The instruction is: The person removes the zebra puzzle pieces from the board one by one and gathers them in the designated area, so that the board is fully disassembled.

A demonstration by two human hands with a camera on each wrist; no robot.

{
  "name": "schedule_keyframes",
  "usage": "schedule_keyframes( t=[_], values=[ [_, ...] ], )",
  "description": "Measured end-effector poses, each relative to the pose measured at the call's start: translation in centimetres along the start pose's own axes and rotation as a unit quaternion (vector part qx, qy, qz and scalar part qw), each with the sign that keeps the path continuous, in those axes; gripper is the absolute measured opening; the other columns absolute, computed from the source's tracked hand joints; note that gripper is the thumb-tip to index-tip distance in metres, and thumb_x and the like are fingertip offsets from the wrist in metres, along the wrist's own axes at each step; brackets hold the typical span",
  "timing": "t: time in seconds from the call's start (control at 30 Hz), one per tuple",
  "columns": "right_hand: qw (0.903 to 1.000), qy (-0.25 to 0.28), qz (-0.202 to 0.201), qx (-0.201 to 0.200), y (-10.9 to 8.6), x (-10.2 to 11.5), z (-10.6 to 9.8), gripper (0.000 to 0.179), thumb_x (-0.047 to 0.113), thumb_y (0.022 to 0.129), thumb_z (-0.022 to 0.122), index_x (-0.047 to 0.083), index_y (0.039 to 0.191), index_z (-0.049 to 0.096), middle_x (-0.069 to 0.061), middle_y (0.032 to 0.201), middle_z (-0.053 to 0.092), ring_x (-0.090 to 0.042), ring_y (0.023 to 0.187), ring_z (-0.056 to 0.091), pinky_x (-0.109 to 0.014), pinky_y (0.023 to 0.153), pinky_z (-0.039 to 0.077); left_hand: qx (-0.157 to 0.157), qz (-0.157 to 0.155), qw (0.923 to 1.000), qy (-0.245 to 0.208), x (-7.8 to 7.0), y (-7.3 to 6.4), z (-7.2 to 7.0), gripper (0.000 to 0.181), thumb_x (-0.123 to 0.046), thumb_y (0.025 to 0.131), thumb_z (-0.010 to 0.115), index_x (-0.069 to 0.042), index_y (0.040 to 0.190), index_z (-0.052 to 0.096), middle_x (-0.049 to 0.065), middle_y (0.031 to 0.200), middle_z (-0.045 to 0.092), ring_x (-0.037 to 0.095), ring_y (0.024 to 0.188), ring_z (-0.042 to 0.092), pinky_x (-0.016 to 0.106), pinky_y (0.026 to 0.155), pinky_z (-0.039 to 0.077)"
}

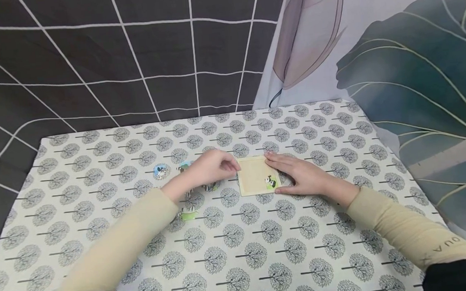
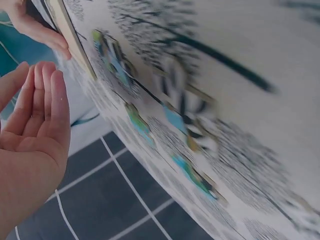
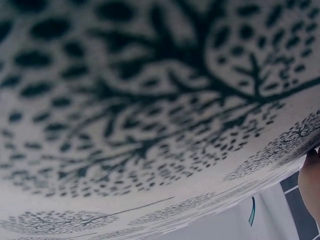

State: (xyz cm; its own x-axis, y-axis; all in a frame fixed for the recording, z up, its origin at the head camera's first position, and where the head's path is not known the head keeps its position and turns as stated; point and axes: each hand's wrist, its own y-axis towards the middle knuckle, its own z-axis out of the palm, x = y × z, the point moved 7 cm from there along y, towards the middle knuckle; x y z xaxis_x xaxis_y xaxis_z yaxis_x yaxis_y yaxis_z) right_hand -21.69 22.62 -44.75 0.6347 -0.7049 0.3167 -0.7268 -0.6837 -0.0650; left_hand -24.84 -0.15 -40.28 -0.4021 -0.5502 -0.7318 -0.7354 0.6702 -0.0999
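Note:
A shallow wooden puzzle board lies on the cloth, with a panda piece in its near right corner. My right hand rests along the board's right side, fingers extended at the far corner and thumb by the near one. Just left of the board hovers my left hand, its fingers loosely bent. Seen in the left wrist view, that hand's palm and fingers hold nothing. Loose puzzle pieces lie left of the board, among them a zebra-head piece and a green-edged piece; my left hand and forearm partly hide others.
A tree-print cloth covers the table. Behind its far edge hangs a dark curtain with a white grid, and a leaf-patterned curtain hangs at the right. The right wrist view shows mostly blurred cloth.

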Motion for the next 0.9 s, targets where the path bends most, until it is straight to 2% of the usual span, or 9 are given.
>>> schedule_keyframes(
  t=[0.17,0.4,0.53,0.7,0.9],
  values=[
    [1.0000,0.007,-0.002,-0.005,0.1,0.0,-0.2,0.094,0.052,0.094,0.075,0.007,0.165,0.034,-0.009,0.176,0.025,-0.037,0.160,0.032,-0.055,0.132,0.027,0.017,-0.001,0.9998,-0.013,-1.0,1.9,1.1,0.014,-0.003,0.095,0.075,-0.001,0.108,0.078,0.012,0.105,0.080,0.018,0.094,0.076,0.020,0.087,0.062],
    [0.9997,0.017,-0.008,-0.014,0.2,0.1,-0.3,0.094,0.052,0.093,0.076,0.008,0.164,0.036,-0.009,0.176,0.026,-0.037,0.160,0.032,-0.056,0.132,0.028,0.042,0.003,0.9988,-0.025,-1.7,3.9,3.0,0.018,0.000,0.093,0.076,0.000,0.111,0.077,0.012,0.107,0.080,0.018,0.095,0.076,0.018,0.087,0.061],
    [0.9996,0.022,-0.009,-0.017,0.1,0.1,-0.3,0.095,0.051,0.091,0.078,0.006,0.164,0.037,-0.010,0.176,0.027,-0.037,0.160,0.033,-0.056,0.132,0.028,0.053,0.012,0.9985,-0.013,-2.1,4.8,3.9,0.018,-0.001,0.093,0.076,0.000,0.111,0.077,0.012,0.108,0.080,0.018,0.096,0.075,0.016,0.086,0.060],
    [0.9994,0.024,-0.011,-0.022,0.0,0.1,-0.3,0.096,0.050,0.091,0.079,0.005,0.164,0.036,-0.011,0.175,0.028,-0.038,0.159,0.034,-0.055,0.132,0.028,0.048,0.026,0.9985,0.004,-2.5,5.9,4.6,0.017,-0.003,0.093,0.077,-0.002,0.110,0.078,0.011,0.108,0.080,0.018,0.096,0.075,0.014,0.085,0.059],
    [0.9997,0.021,0.000,-0.014,0.0,-0.1,-0.1,0.098,0.053,0.092,0.077,0.007,0.166,0.031,-0.011,0.176,0.026,-0.038,0.160,0.032,-0.056,0.132,0.026,0.051,0.044,0.9972,0.033,-3.1,6.5,5.3,0.017,-0.002,0.094,0.075,-0.002,0.111,0.078,0.011,0.108,0.080,0.016,0.094,0.073,0.012,0.083,0.057]
  ],
)
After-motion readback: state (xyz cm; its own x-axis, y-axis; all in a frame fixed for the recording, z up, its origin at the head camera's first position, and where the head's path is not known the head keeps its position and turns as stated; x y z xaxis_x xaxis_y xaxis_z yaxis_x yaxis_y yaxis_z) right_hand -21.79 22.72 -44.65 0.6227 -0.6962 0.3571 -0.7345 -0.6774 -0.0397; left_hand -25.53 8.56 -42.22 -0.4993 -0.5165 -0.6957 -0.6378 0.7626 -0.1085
